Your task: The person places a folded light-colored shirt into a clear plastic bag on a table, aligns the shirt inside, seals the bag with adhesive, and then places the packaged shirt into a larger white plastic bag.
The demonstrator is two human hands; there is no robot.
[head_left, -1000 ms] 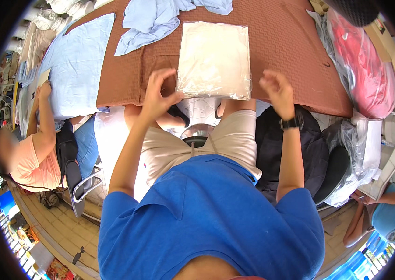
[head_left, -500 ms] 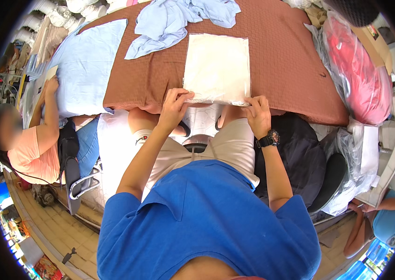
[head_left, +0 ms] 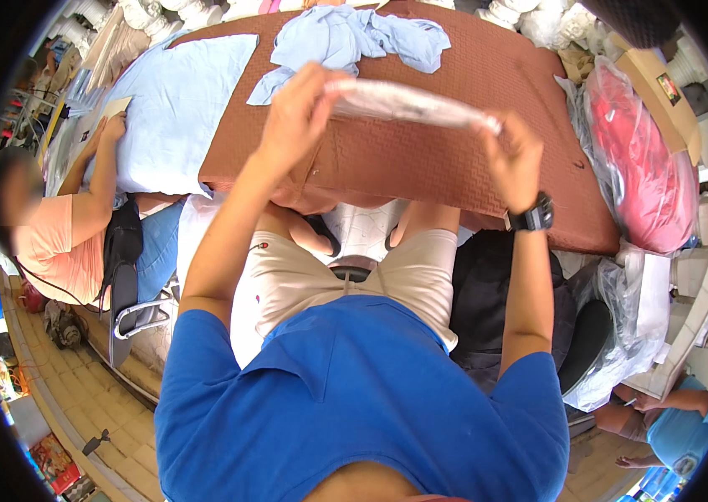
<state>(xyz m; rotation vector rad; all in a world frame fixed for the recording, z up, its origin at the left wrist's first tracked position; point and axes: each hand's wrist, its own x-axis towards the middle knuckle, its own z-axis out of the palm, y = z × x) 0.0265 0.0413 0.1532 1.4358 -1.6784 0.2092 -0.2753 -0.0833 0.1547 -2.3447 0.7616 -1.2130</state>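
A flat white packet in clear plastic (head_left: 408,102) is lifted off the brown table cover (head_left: 421,159) and seen nearly edge-on. My left hand (head_left: 297,113) grips its left end. My right hand (head_left: 517,157), with a black watch on the wrist, grips its right end. A crumpled light-blue garment (head_left: 346,38) lies on the cover just beyond the packet.
A light-blue cloth (head_left: 174,109) covers the table's left part, where a seated person in a pink top (head_left: 53,243) rests a hand. Clear bags with red contents (head_left: 638,159) pile up at the right. A black bag (head_left: 488,301) sits by my right leg.
The packet lay flat on the brown cover; both hands took its near edge and have raised it off the table, tilting it almost edge-on.
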